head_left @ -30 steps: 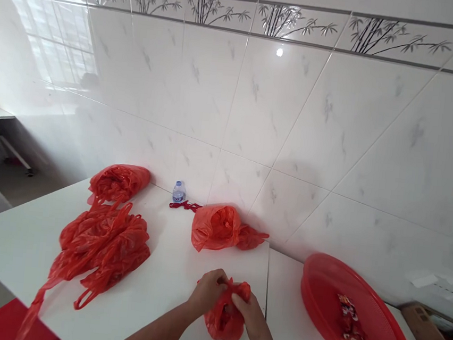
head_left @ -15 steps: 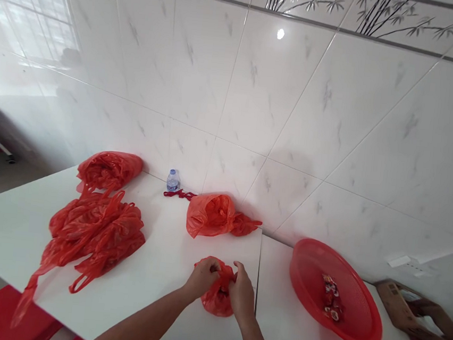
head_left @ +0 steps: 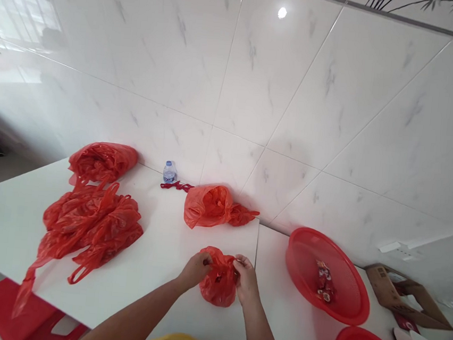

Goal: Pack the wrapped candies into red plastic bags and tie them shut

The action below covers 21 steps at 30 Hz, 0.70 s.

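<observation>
Both hands clasp a small red bag [head_left: 218, 284] on the white counter [head_left: 153, 270]: left hand [head_left: 196, 269] and right hand [head_left: 246, 280] pinching its top from either side.

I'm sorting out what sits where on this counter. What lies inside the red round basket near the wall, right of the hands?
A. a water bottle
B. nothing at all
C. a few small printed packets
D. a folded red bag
C: a few small printed packets lie in the red round basket; the water bottle stands far off by the wall.
</observation>
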### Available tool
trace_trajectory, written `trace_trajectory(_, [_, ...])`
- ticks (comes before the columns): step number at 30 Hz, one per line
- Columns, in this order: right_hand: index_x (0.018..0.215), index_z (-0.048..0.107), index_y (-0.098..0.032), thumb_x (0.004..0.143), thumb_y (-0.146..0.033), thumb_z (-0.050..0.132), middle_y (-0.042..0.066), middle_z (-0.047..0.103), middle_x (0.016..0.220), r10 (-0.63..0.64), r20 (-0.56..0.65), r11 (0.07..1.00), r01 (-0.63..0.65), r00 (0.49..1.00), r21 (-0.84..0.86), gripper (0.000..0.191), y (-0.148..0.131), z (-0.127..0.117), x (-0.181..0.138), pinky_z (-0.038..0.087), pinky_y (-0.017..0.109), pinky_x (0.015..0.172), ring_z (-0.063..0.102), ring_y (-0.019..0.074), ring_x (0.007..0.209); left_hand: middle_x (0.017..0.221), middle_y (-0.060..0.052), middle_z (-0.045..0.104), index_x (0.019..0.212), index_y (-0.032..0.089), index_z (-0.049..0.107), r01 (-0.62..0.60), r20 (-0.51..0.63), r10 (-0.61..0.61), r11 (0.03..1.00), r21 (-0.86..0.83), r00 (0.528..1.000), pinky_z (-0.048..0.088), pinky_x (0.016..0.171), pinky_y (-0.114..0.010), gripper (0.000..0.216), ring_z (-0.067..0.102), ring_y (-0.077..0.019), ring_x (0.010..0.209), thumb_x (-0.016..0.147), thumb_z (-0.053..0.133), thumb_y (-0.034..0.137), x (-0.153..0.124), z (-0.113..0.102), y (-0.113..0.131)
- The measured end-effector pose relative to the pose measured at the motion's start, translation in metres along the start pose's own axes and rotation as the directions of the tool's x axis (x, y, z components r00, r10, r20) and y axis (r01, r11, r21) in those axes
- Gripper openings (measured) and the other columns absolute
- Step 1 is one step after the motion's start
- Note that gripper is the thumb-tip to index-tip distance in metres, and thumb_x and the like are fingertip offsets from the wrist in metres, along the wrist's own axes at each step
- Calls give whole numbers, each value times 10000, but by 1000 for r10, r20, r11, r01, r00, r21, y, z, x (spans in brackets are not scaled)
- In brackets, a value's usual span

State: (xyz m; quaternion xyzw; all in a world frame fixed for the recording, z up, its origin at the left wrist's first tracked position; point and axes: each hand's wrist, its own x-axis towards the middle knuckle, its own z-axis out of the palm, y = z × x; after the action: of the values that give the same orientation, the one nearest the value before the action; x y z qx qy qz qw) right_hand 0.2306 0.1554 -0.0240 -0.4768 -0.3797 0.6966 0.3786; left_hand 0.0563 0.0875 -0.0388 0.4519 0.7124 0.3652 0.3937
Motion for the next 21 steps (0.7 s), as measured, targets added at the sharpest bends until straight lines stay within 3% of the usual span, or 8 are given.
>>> trace_trajectory(3, [905, 528, -241, 536, -262, 693, -80, 560, 615, -45, -303, 998, 29, 952, -56, 404, 15, -26, 14, 482, 267, 556, 554, 122, 545, 710, 13, 589, 666, 207, 521, 50, -31, -47, 994, 93, 998, 390, 666, -277, 119, 548, -169, 723, 743, 526, 117, 2, -16, -20])
trace_trajectory(6, [856, 489, -249, 501, -266, 666, -102, 493, 554, -13, -422, 998, -15, 907, -62, 397, 35, -49, 19, 482, 267, 542, 516, 110, 504, 722, 0, 602, 681, 209, 520, 118, -71, -107, 978, 171, 992, 363, 644, -280, 128, 543, -174, 711, 779, 499, 130, 0, -30, -39])
trace_trajectory(10, [835, 491, -251, 512, -341, 692, -87, 504, 572, 29, -430, 997, -55, 903, -48, 391, 53, -60, 14, 508, 284, 562, 552, 125, 532, 744, -10, 623, 725, 215, 545, 150, -87, -134, 964, 218, 987, 372, 643, -283, 123, 565, -183, 728, 805, 478, 151, -5, -30, -51])
trace_trajectory(13, [909, 517, -248, 542, -472, 738, -23, 623, 776, 20, -401, 996, -53, 916, -73, 484, 54, -66, 9, 540, 291, 645, 649, 167, 732, 878, -24, 658, 919, 224, 594, 120, -73, -107, 971, 205, 992, 428, 707, -291, 145, 600, -184, 805, 833, 477, 209, -7, -24, -54])
trace_trajectory(15, [1006, 522, -246, 569, -562, 741, 23, 653, 964, 7, -371, 985, -70, 929, -156, 582, 55, -71, 5, 546, 303, 715, 662, 204, 918, 1117, -53, 647, 1173, 235, 547, 73, -34, -68, 981, 178, 997, 463, 781, -290, 368, 616, -185, 928, 806, 555, 270, -7, -23, -56])
trace_trajectory(17, [1108, 512, -243, 585, -608, 734, 67, 631, 1118, -22, -331, 958, -74, 943, -276, 675, 60, -76, 0, 535, 328, 790, 621, 242, 1082, 1376, -106, 519, 1382, 235, 407, 29, 13, -31, 987, 159, 999, 468, 879, -299, 722, 577, -210, 1119, 712, 671, 281, -6, -22, -59])
trace_trajectory(21, [1262, 461, -242, 494, -554, 797, 139, 526, 1340, -58, -167, 926, -10, 984, -378, 894, 73, -67, -10, 508, 388, 864, 513, 315, 1250, 1603, -207, 166, 1526, 204, 208, 1, 101, -18, 987, 160, 995, 443, 979, -393, 1177, 398, -347, 1355, 506, 796, 197, 1, -13, -61])
